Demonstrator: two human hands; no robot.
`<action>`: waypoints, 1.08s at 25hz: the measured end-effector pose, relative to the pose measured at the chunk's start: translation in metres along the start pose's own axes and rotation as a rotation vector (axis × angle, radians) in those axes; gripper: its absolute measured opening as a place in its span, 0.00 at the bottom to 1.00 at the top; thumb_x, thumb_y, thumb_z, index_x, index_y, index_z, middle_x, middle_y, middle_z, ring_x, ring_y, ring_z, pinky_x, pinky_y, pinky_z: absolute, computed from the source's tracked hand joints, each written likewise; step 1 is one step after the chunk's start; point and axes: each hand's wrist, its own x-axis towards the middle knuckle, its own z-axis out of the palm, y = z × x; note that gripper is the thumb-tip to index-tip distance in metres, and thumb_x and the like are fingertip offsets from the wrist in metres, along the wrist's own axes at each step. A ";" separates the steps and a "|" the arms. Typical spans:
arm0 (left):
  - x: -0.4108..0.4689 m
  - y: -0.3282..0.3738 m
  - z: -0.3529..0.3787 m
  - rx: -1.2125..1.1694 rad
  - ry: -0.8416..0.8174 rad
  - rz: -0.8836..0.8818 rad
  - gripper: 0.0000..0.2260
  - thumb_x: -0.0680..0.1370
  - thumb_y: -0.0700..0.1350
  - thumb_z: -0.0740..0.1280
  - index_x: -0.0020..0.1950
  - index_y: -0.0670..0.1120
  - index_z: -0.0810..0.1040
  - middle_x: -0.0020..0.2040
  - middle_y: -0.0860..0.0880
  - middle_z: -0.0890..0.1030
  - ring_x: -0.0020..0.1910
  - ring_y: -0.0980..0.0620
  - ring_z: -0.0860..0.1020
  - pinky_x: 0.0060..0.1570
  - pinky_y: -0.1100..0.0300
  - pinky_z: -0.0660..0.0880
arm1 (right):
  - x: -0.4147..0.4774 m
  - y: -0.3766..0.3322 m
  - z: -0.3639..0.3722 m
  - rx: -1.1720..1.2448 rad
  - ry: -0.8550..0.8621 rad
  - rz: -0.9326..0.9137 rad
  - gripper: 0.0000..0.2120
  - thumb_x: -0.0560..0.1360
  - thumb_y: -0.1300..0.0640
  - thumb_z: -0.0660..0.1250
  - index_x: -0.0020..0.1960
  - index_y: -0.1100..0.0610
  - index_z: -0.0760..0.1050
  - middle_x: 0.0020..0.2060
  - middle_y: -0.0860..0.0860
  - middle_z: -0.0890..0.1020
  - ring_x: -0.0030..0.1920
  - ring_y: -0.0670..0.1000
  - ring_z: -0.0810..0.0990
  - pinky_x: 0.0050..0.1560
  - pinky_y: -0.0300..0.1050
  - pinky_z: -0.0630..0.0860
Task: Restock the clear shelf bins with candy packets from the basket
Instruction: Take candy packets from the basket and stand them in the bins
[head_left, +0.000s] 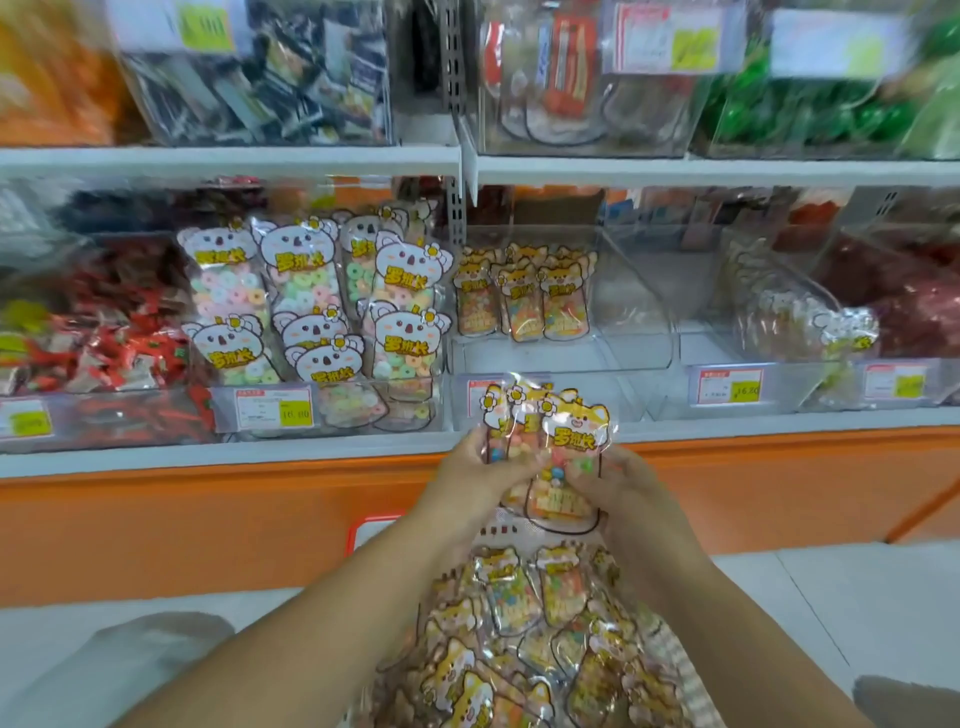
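The fox packets (563, 441), fanned, sit just below frame centre, held from both sides. The left hand (467, 475) has its fingers curled on their 9 o'clock edge, and the right hand (621, 486) grips them at 4 o'clock. At 6 o'clock from them lies a pile (540, 639) of the same kind. At 12 o'clock, a clear bin (639, 332) on the shelf (208, 457) holds a few upright packets (524, 301) at its back left. At the bin's 9 o'clock stand koala packets (317, 306), crowded together.
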 end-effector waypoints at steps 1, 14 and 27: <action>0.000 0.015 0.000 0.026 0.018 0.026 0.28 0.68 0.56 0.77 0.65 0.54 0.74 0.55 0.57 0.82 0.54 0.57 0.80 0.51 0.56 0.74 | 0.001 -0.014 0.004 0.004 -0.076 -0.009 0.12 0.76 0.61 0.68 0.60 0.56 0.76 0.53 0.52 0.85 0.56 0.53 0.82 0.61 0.55 0.74; 0.032 0.093 -0.049 0.647 0.358 0.427 0.05 0.77 0.56 0.66 0.51 0.62 0.79 0.38 0.54 0.82 0.38 0.54 0.81 0.42 0.48 0.80 | 0.167 -0.118 0.044 -0.193 -0.004 -0.072 0.21 0.72 0.69 0.70 0.64 0.67 0.73 0.47 0.57 0.83 0.44 0.54 0.83 0.52 0.50 0.81; 0.055 0.087 -0.060 0.953 0.452 0.514 0.12 0.75 0.50 0.71 0.50 0.66 0.73 0.35 0.60 0.78 0.32 0.60 0.77 0.36 0.56 0.77 | 0.266 -0.075 0.097 -1.457 -0.093 -0.004 0.26 0.79 0.41 0.61 0.64 0.62 0.67 0.59 0.60 0.75 0.52 0.58 0.78 0.43 0.46 0.77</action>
